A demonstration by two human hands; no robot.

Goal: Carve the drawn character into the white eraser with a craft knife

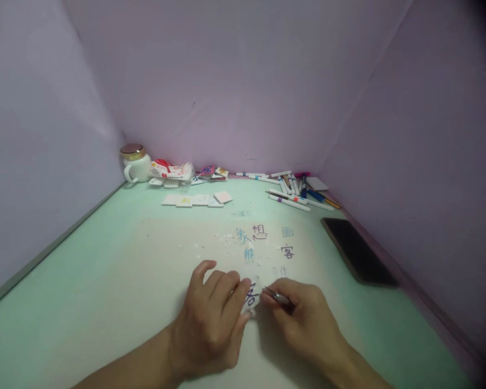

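Note:
Between the thumb and fingers of my left hand (pixel 218 313) is a small white tile (pixel 251 297) with a dark purple character on it; the fingers cover its left part. My right hand (pixel 303 313) is closed around a slim silver craft knife (pixel 278 296). The knife's tip points left, close to the tile's right edge; whether it touches I cannot tell. Beyond both hands, white shavings (pixel 227 236) lie scattered on the pale sheet (pixel 162 259). Characters in blue and purple (pixel 260 233) are written on that sheet.
At the back left stand a lidded white mug (pixel 137 165) and a tissue pack (pixel 172 170). Several white tiles (pixel 192 200) lie in front of them. Markers (pixel 289 202) are heaped at the back right, near a dark phone (pixel 358 251). Pale walls (pixel 243 81) enclose the green tabletop (pixel 85 232).

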